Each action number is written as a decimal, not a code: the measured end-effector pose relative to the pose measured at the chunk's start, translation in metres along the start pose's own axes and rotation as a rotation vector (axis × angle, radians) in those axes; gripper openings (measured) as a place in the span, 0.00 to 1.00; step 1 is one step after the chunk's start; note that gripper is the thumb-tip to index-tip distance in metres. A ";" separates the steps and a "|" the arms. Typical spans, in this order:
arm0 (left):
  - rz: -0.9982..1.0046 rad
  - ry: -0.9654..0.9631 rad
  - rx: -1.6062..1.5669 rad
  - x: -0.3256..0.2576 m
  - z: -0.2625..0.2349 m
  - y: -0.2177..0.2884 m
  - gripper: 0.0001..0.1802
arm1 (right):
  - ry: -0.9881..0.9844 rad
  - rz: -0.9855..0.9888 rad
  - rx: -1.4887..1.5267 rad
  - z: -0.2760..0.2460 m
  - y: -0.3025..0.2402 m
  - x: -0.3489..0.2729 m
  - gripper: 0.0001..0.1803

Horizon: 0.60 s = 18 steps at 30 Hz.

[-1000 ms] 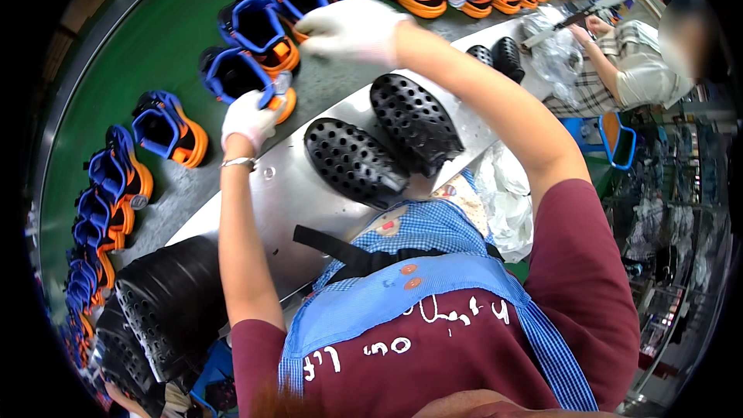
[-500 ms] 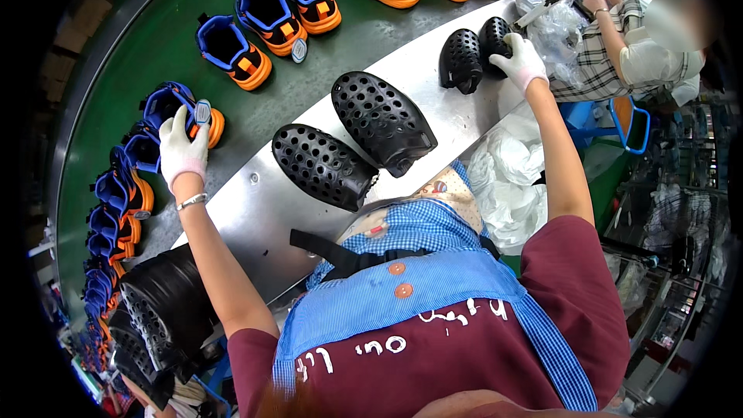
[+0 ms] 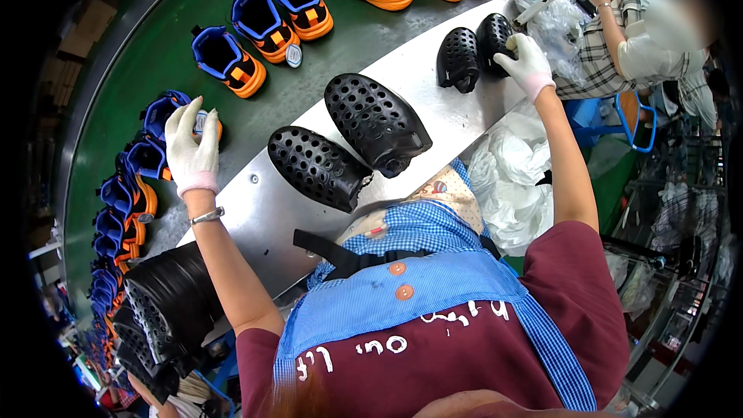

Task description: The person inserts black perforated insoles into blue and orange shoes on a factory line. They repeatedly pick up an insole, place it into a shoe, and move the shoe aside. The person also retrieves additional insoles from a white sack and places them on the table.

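My left hand (image 3: 192, 147), in a white knit glove, is at a blue, black and orange sneaker (image 3: 160, 114) on the green belt. Its fingers are stretched and apart, partly covering the shoe and its hang tag. At the far right of the metal table, my gloved right hand (image 3: 528, 63) has thumb and fingers closed at the edge of a small black perforated shoe form (image 3: 494, 37). A matching small form (image 3: 459, 58) stands just left of it. Nearer me lie two larger black perforated forms (image 3: 375, 120) (image 3: 316, 166), side by side.
A curved green conveyor belt (image 3: 166, 46) carries rows of sneakers (image 3: 259, 23). Stacked black forms (image 3: 174, 294) are at lower left. Crumpled white paper (image 3: 507, 186) lies right of my lap, clear plastic bags (image 3: 546, 19) beyond. Another person sits at the upper right near a blue stool (image 3: 631, 120).
My left hand has shifted slightly right, its fingers more stretched and spread. The sneakers on the belt have moved a little. My right hand stays at the small form.
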<state>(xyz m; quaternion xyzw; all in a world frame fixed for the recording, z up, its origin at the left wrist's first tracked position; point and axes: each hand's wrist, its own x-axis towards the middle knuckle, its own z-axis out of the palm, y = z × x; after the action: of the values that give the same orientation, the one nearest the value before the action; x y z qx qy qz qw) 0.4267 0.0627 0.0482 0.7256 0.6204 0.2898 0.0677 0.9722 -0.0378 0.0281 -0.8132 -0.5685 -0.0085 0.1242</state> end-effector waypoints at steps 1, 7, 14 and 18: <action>-0.002 0.002 -0.003 0.000 0.000 -0.001 0.19 | 0.015 -0.010 0.028 -0.005 -0.001 -0.004 0.22; -0.011 -0.068 -0.207 0.000 0.001 0.008 0.19 | 0.152 -0.195 0.118 -0.063 -0.043 -0.011 0.20; -0.121 -0.635 -1.551 -0.006 0.005 0.059 0.34 | -0.064 -0.771 0.626 -0.105 -0.232 -0.048 0.22; -0.249 -0.754 -1.948 -0.021 0.002 0.077 0.26 | -0.204 -0.932 0.675 -0.090 -0.289 -0.058 0.21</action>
<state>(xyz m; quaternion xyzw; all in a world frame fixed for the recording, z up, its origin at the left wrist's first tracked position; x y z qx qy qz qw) 0.4929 0.0266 0.0753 0.3319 0.1282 0.4097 0.8400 0.6952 -0.0173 0.1619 -0.3895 -0.8466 0.1979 0.3041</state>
